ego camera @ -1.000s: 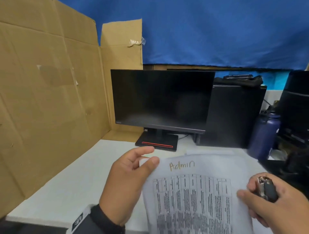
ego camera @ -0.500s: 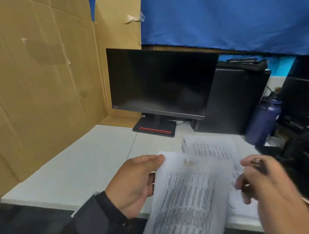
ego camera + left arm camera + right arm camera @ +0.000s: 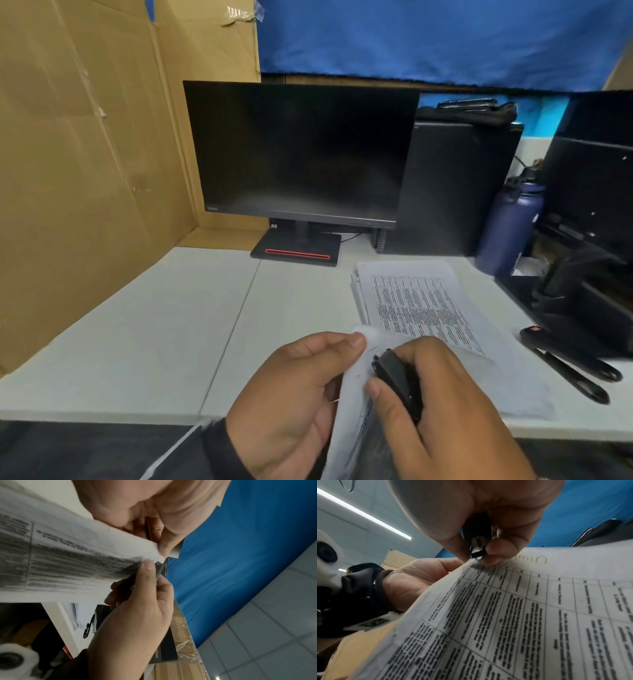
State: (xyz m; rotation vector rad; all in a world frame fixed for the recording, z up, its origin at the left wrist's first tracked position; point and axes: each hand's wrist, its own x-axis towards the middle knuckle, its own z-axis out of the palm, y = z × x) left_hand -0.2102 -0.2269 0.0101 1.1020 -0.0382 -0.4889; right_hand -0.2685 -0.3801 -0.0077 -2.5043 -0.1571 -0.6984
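My left hand (image 3: 308,377) pinches the top left corner of a set of printed sheets (image 3: 352,414), held up near the desk's front edge and seen almost edge-on. My right hand (image 3: 445,404) grips a small black stapler (image 3: 397,380) whose mouth sits at that same corner. In the left wrist view the stapler (image 3: 161,568) meets the corner of the sheets (image 3: 60,554) beside my right hand (image 3: 137,608). The right wrist view shows the stapler (image 3: 477,540) over the table-printed sheets (image 3: 522,615), with my left hand (image 3: 416,581) behind them.
A stack of printed papers (image 3: 418,305) lies on the white desk (image 3: 137,342) beyond my hands. A dark monitor (image 3: 301,154), a black computer case (image 3: 455,188) and a blue bottle (image 3: 510,226) stand at the back. Cardboard (image 3: 85,154) walls the left. Black tools (image 3: 565,363) lie right.
My right hand has moved left and brought the stapler onto the sheets' top left corner. The sheets have tilted from face-up to nearly edge-on, uncovering the stack on the desk.
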